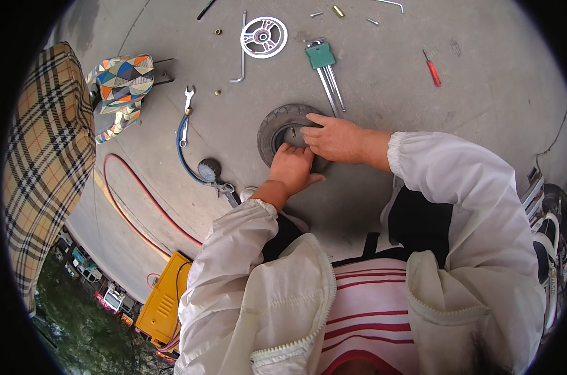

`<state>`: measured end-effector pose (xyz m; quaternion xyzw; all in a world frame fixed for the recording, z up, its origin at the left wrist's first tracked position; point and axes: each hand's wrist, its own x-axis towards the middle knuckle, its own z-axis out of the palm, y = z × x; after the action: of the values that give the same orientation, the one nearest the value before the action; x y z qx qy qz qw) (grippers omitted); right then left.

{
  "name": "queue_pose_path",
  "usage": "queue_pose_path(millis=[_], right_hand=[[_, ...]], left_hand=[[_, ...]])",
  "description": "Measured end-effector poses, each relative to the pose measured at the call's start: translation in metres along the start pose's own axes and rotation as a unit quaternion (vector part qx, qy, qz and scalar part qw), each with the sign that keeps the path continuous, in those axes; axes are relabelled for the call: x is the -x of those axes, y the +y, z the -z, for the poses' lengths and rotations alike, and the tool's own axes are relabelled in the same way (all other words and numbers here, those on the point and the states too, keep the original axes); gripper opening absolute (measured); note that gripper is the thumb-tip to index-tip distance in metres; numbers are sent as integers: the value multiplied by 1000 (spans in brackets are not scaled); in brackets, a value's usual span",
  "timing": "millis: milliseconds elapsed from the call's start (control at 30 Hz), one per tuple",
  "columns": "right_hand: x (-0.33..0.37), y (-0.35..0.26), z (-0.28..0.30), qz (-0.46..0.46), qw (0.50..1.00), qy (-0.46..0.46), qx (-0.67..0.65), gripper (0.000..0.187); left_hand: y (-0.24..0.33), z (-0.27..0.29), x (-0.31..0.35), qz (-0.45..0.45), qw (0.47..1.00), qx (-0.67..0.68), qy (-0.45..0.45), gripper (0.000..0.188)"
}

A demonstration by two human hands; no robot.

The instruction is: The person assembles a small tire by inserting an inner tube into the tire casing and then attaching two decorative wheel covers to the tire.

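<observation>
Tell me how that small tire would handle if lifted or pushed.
The tire looks likely to flex, being dark, rubbery and open in the middle. Its grooved tread should grip rather than slip. Stood on edge, its round shape would probably roll.

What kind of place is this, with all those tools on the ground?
Probably an outdoor repair spot: a small tire, a wrench and an air gauge are in view, with trees at the lower left.
</observation>
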<state>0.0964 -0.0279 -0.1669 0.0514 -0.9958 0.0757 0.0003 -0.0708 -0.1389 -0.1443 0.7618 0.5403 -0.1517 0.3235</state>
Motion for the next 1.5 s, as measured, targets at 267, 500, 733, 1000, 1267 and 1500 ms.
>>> queue_pose_path(millis=[267, 500, 733, 1000, 1267, 1500], right_hand=[[8, 10, 11, -72, 993, 70, -60, 46], [21, -28, 11, -244, 940, 54, -233, 64], [13, -28, -15, -101, 992, 23, -69, 45], [0, -41, -3, 17, 996, 76, -34, 27], [-31, -36, -9, -28, 991, -84, -99, 12], [-40, -23, 1, 63, 979, -186, -61, 25]], left_hand=[[-40, -5, 10, -119, 975, -188, 24, 16], [-6, -1, 12, 11, 995, -9, -102, 39], [-34, -12, 40, -126, 979, -134, 86, 41], [-35, -35, 34, -99, 991, -86, -2, 30], [-32, -37, 42, -138, 971, -87, 176, 36], [-36, -33, 48, -140, 974, -105, 147, 40]])
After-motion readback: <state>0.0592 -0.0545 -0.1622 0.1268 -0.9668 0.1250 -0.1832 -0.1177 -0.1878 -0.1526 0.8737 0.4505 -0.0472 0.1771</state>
